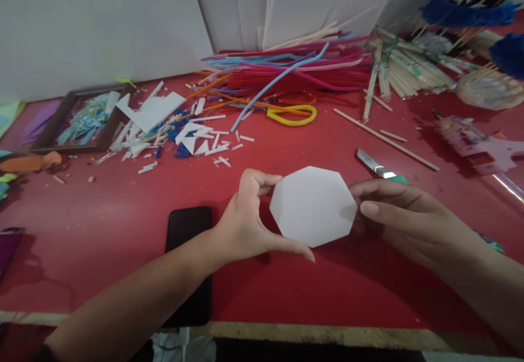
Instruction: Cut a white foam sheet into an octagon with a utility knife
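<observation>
A flat white many-sided board piece (313,206), seemingly cut from foam board or card, is held up over the red table. My left hand (249,220) grips its left side, with the thumb along the lower edge and the bent fingers at the upper left. At the right corner, my right hand (403,217) has its curled fingertips against the edge, the thumb close beside them; part of those fingers is hidden. Just beyond my right hand lies a utility knife (376,164) with its blade out. A black phone (189,228) lies under my left forearm.
White board scraps (196,135) litter the left middle. Pipe cleaners (286,72) are heaped at the back, near yellow-handled scissors (292,115). Wooden sticks (399,70) and a pink glue gun (470,143) lie at right. A brown frame (65,116) sits at left.
</observation>
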A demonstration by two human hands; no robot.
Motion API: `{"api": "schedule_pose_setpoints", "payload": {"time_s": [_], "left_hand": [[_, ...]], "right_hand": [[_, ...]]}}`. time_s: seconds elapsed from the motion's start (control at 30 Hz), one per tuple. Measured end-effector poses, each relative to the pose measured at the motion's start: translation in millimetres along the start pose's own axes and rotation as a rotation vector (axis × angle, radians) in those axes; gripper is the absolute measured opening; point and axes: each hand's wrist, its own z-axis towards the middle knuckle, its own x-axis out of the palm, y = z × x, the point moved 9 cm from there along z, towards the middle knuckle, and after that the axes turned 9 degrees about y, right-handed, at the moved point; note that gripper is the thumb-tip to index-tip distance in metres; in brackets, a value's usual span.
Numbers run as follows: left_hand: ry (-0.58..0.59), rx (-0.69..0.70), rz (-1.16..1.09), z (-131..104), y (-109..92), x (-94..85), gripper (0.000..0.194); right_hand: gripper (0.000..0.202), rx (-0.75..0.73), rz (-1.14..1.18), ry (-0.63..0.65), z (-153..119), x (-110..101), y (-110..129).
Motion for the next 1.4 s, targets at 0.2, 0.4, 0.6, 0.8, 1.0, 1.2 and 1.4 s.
{"api": "schedule_pose_setpoints", "payload": {"time_s": [0.2, 0.4, 0.6, 0.8, 1.0, 1.2, 1.4], "left_hand": [[0.042, -0.01, -0.041, 0.7, 2.9, 6.2, 0.101], [0.225, -0.106, -0.185, 2.2, 7.7, 19.0, 0.079], [0.301, -0.173, -0.204, 2.5, 2.2, 24.3, 0.068], [0.331, -0.196, -0.223, 4.7, -0.1, 25.1, 0.067], [0.322, -0.192, -0.163, 4.5, 0.9, 24.4, 0.064], [0.166, 0.015, -0.034, 3.9, -8.7, 9.8, 0.056], [0.268, 0.073, 0.131, 1.2, -11.9, 17.6, 0.07]], "right_hand": [[0.037, -0.109, -0.04, -0.039, 7.9, -6.4, 0.4], [0.03, -0.19, -0.05, -0.238, 7.3, -25.7, 12.2], [0.033, -0.192, -0.084, -0.307, 6.2, -29.8, 12.8], [0.037, -0.193, -0.09, -0.328, 7.7, -29.8, 11.2], [0.039, -0.193, -0.079, -0.321, 7.0, -27.5, 13.5], [0.038, -0.203, -0.15, -0.322, 8.9, -32.2, 15.6], [0.034, -0.225, -0.503, -0.161, 11.5, -15.4, 14.6]]}}
